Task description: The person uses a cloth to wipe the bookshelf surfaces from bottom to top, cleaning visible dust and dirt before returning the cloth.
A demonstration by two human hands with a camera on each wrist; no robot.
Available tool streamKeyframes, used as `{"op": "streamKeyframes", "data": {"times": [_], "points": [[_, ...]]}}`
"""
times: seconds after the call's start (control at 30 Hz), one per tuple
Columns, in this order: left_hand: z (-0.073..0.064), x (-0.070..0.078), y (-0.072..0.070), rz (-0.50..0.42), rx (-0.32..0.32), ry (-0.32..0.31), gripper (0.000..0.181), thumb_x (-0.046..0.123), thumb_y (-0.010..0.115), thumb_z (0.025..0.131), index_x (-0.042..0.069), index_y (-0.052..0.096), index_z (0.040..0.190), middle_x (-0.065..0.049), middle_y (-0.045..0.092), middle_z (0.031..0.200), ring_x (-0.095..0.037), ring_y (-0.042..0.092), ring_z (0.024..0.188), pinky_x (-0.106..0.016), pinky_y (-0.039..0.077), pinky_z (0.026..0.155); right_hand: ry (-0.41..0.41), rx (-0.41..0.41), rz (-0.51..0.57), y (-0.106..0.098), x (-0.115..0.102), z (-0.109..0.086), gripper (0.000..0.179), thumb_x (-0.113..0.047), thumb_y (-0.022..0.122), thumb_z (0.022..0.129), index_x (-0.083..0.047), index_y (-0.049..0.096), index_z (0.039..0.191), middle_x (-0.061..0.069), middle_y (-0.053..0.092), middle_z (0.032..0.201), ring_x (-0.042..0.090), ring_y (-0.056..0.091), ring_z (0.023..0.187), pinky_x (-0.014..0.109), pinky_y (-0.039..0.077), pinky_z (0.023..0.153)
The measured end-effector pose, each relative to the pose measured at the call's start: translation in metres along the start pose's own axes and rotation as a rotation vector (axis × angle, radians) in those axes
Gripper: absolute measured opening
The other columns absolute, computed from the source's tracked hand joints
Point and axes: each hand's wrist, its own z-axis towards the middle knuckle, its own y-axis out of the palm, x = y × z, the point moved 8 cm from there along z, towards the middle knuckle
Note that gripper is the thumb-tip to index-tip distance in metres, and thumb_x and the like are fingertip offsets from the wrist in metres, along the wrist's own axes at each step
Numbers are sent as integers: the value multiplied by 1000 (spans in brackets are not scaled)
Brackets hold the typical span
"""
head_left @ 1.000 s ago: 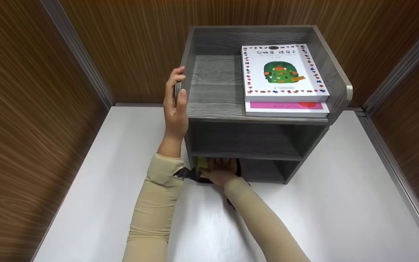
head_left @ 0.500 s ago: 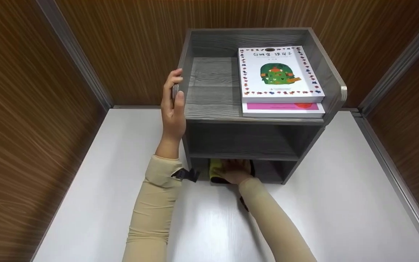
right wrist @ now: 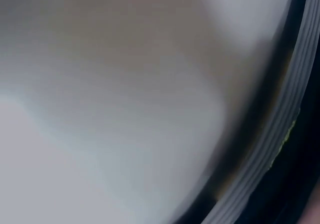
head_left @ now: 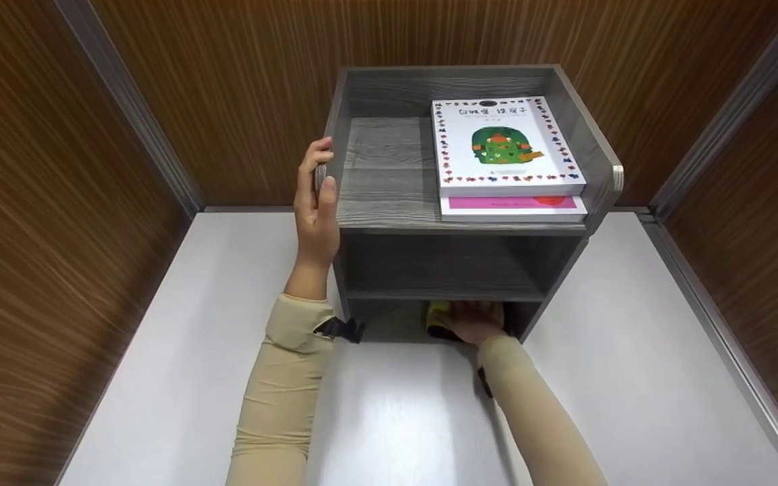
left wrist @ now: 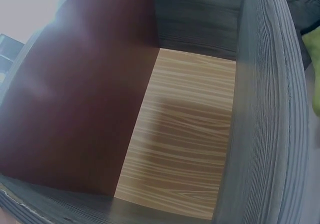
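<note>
In the head view, my left hand (head_left: 316,219) grips the left side panel of a small grey wood-grain shelf unit (head_left: 389,192), thumb on one side of its edge and fingers on the other. My right hand (head_left: 477,322) reaches into the bottom compartment. It lies with extended fingers on a yellow-green cloth (head_left: 437,317) with dark edging and presses it to the compartment's floor; the shelf above hides the fingertips. Part of the same cloth (left wrist: 313,68) shows at the right edge of the left wrist view. The right wrist view is mostly blurred.
Two picture books (head_left: 507,148) lie stacked at the right of the unit's top tray. A middle shelf (head_left: 443,295) spans just above the right hand. The unit stands on a white table (head_left: 666,351), with brown wood-grain walls (head_left: 240,101) behind and at both sides.
My right hand has slid the cloth rightward across the bottom compartment, from its left side towards the right panel. The left hand keeps its grip; the whole view has shifted slightly.
</note>
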Motion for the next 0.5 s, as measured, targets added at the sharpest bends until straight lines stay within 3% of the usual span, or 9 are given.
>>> {"op": "streamKeyframes", "data": {"times": [0.2,0.5], "points": [[-1,-1,-1,-7,10,5,32,12,34,92,-9,42,115,-24,42,131,-30,34,130,-45,22,108,7,14,28,2,13,1,84,-70,29,87,-16,18,150,13,18,153,35,9,139,59,-4,106],[1,-2,1,-16,16,-2,32,14,34,92,-7,43,115,-24,42,131,-28,34,131,-44,22,108,34,38,-34,0,9,-2,84,-71,29,86,-18,16,150,11,15,154,36,6,139,59,5,106]]}}
